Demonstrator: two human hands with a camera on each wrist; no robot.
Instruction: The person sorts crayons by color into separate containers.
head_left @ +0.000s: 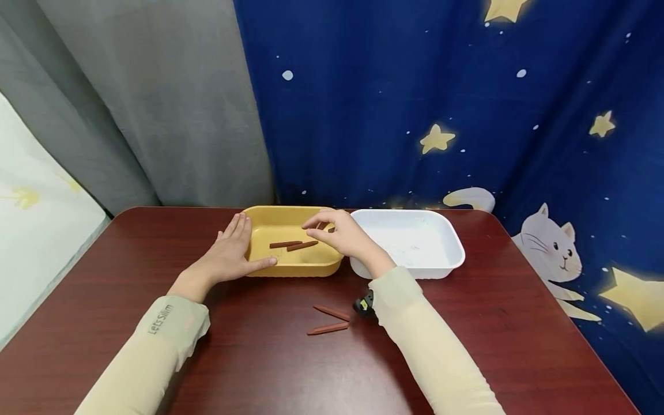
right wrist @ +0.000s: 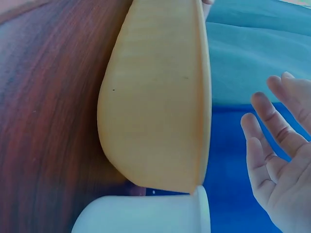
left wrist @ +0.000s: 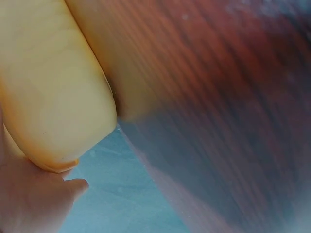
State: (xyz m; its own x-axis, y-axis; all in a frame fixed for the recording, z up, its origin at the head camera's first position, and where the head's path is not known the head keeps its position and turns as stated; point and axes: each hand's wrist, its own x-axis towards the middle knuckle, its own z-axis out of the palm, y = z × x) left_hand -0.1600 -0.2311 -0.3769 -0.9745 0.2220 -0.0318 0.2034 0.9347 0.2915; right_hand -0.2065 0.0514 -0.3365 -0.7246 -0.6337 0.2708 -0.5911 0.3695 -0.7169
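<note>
My left hand point(head_left: 228, 253) lies with straight fingers along the left end of a yellow tray point(head_left: 295, 269), its thumb over the front rim. In the left wrist view part of that hand point(left wrist: 34, 194) shows beside the tray's wall point(left wrist: 58, 92). Above the tray's right end hovers my right hand point(head_left: 344, 233), fingers loosely bent. The right wrist view shows this hand point(right wrist: 286, 160) with nothing between its fingers. Inside the tray lie short brown pointed sticks, like crayons point(head_left: 285, 244); some are partly hidden behind the right fingers. Two more crayon-like sticks point(head_left: 328, 328) rest on the table.
A white tray point(head_left: 430, 273) stands right of the yellow one, with their ends close together. Both sit near the far edge of the dark red wooden table point(head_left: 249, 357). Behind hang a grey curtain point(head_left: 192, 104) and a blue one point(head_left: 363, 104) with stars.
</note>
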